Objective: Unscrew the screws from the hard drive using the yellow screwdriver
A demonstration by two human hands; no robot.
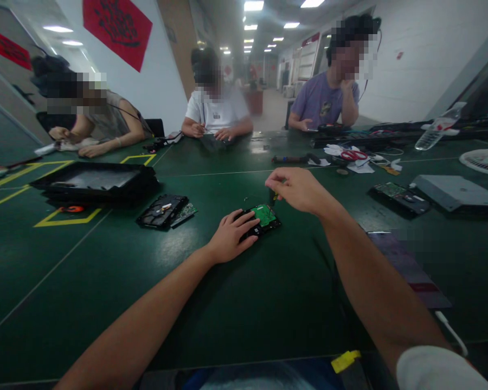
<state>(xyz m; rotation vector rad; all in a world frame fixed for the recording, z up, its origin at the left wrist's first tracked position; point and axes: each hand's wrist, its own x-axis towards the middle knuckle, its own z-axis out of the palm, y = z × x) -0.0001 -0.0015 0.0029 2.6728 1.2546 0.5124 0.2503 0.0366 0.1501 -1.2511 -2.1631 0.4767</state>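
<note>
On the green tabletop [293, 303] lies the hard drive [273, 223], dense and stiff by its look, best held by its side edges; its green circuit board [265, 214] seems the fragile part. The left hand [239, 233] rests over 1 end, fingers slightly parted. The right hand [297, 188] pinches what looks like a screwdriver [272, 197]; tip contact is unclear.

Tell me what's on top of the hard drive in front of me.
Your left hand lies across the left part of the hard drive; a green circuit board shows beside it. Whatever that hand covers cannot be seen.
</note>
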